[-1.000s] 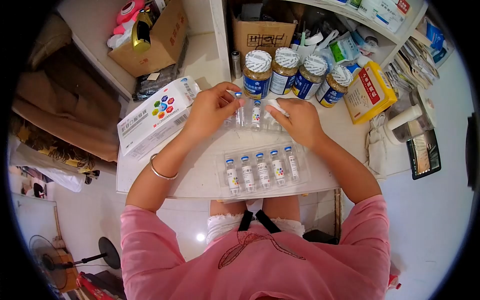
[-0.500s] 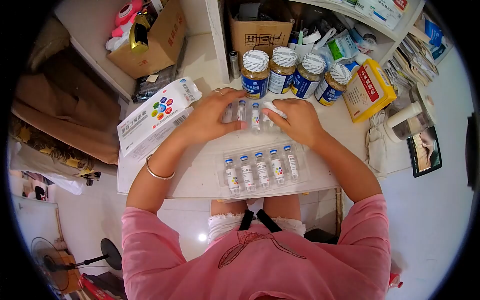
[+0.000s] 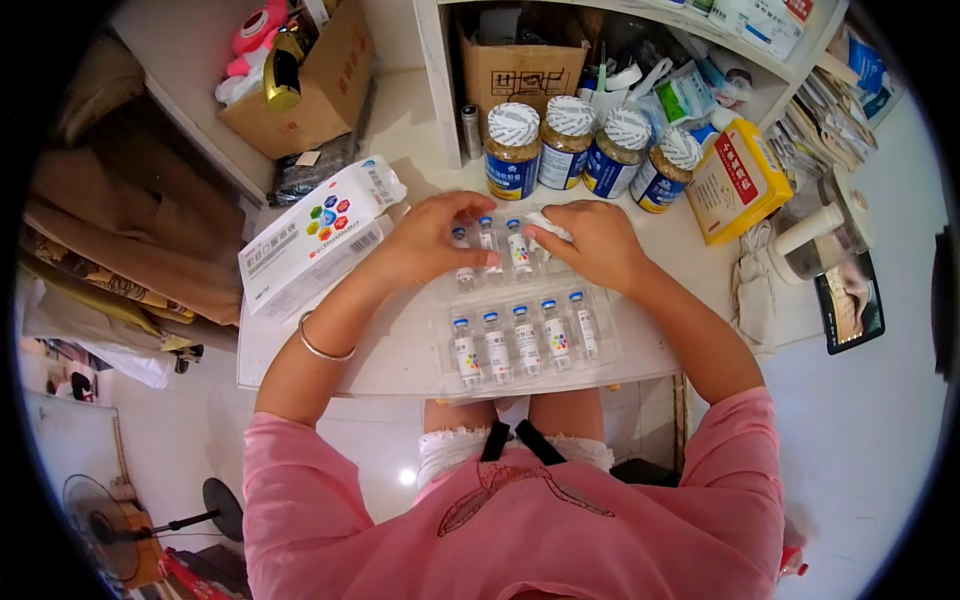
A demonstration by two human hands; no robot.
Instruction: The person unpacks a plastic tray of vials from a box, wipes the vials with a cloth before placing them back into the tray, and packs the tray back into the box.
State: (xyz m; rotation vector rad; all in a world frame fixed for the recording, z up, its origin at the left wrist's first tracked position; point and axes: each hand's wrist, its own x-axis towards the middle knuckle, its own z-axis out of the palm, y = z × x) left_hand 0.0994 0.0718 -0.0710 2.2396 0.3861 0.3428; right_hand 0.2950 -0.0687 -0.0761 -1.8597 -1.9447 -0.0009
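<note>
While the left hand (image 3: 430, 240) frames the far glass vials (image 3: 518, 250) with its fingers open and curved, light, even support at the sides would best keep them upright in their row, with no push on the caps. The right hand (image 3: 605, 242) grips a crumpled white tissue (image 3: 550, 227), best kept bunched so no edge snags a vial. Blue-capped, with white labels, some dotted in colour, the far vials sit beyond five similar near vials (image 3: 527, 342) in a clear plastic tray (image 3: 612, 347)

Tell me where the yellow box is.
In the head view, the yellow box sits toward the right side of the table, just right of the rightmost jar.
</note>
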